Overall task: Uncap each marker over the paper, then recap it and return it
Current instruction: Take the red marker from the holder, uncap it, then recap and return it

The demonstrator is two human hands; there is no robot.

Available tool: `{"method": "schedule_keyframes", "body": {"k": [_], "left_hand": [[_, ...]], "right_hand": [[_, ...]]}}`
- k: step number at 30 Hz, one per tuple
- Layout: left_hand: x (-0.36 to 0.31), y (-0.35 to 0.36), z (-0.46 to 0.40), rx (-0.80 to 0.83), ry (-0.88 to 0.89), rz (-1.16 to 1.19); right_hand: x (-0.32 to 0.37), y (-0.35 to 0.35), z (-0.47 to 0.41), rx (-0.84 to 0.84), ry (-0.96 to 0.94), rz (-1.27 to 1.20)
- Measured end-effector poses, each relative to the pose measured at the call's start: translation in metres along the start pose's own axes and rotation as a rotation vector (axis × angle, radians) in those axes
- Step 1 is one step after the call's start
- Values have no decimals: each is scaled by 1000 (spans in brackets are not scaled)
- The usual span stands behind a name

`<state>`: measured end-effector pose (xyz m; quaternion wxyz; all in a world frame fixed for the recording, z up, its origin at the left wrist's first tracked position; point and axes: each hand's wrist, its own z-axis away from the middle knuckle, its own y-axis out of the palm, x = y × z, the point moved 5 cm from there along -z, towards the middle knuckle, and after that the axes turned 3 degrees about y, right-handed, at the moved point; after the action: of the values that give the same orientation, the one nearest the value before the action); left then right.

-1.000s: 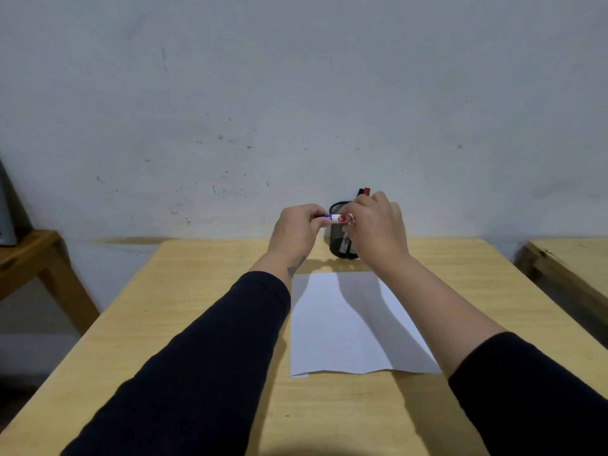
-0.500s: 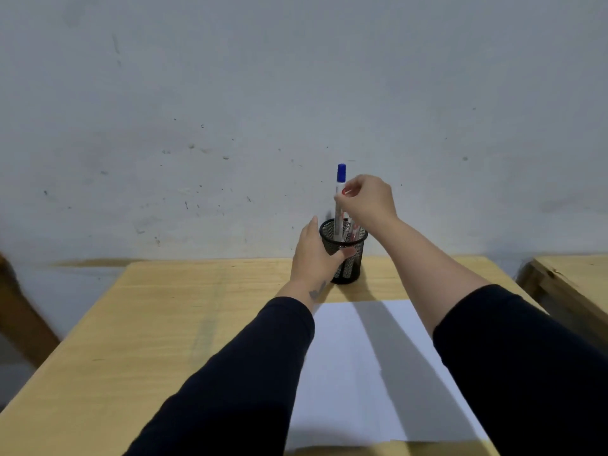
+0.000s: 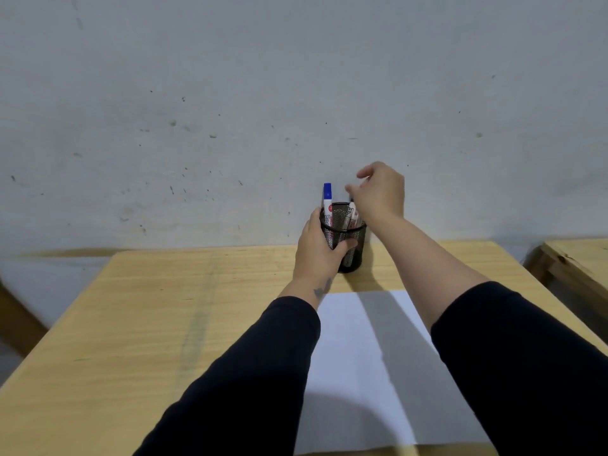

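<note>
A black mesh cup (image 3: 348, 248) is stood near the far edge of the table (image 3: 164, 324), just past the far edge of the paper (image 3: 368, 357). The cup is gripped around its near side by the left hand (image 3: 317, 251), with fingers wrapped on the mesh, so it is kept from tipping. A blue marker (image 3: 327, 200) is stood upright at the left side of the cup, cap up, with its long axis pointing almost straight up. Other markers (image 3: 351, 216) are leaned at the right side of the cup, partly hidden. The right hand (image 3: 378, 192) is held just above the cup's right rim, fingers loosely spread and curled; nothing is seen gripped in it, though its fingertips are blurred and a light touch on a marker cannot be ruled out. The markers on the right lie directly under this hand, so they are nearer to it than the blue one, which is off to its left. It is judged that a marker on the right will be pinched next and pulled straight up, along its long axis, then brought back over the paper.
</note>
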<state>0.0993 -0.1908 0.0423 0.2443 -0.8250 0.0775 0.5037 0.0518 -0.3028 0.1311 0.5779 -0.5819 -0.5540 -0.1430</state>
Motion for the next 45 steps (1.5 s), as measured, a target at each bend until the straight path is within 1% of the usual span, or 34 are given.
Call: {"method": "schedule_keyframes", "body": {"k": [2, 5, 8, 10, 13, 16, 20, 24, 29, 31, 34, 36, 37, 39, 41, 45], "left_hand": [[1, 0, 0, -9, 6, -23], [1, 0, 0, -14, 12, -26], [1, 0, 0, -2, 26, -24], [2, 0, -1, 4, 30, -25], [-3, 0, -2, 3, 40, -28], [-5, 2, 0, 14, 48, -23], [3, -2, 0, 19, 18, -30], [0, -1, 1, 27, -9, -39], [-15, -11, 8, 134, -46, -90], [-33, -25, 12, 104, 34, -132], [-61, -53, 19, 8, 278, -254], [-73, -66, 27, 17, 451, -395], [-74, -70, 32, 47, 520, -465], [-71, -75, 44, 104, 611, -564], [-65, -81, 55, 128, 612, -607], [-56, -92, 68, 134, 501, -636]], "right_hand": [[-7, -12, -2, -20, 34, 28], [-21, -12, 3, 74, 136, 72], [-30, -1, 12, 148, 178, 22], [-32, 2, 13, 128, 187, -3], [-26, -4, 8, 46, 193, -75], [-9, -20, 2, -29, 105, -115], [19, -35, 0, -44, -12, -205], [31, -52, 2, -43, -38, -294], [25, -65, 23, 15, -59, -257], [20, -65, 34, 62, -73, -214], [9, -58, 54, 188, -128, -45], [5, -47, 71, 328, -192, 95], [4, -42, 79, 387, -228, 149], [4, -35, 92, 439, -286, 229], [8, -32, 102, 459, -320, 236], [13, -24, 117, 454, -329, 203]]}}
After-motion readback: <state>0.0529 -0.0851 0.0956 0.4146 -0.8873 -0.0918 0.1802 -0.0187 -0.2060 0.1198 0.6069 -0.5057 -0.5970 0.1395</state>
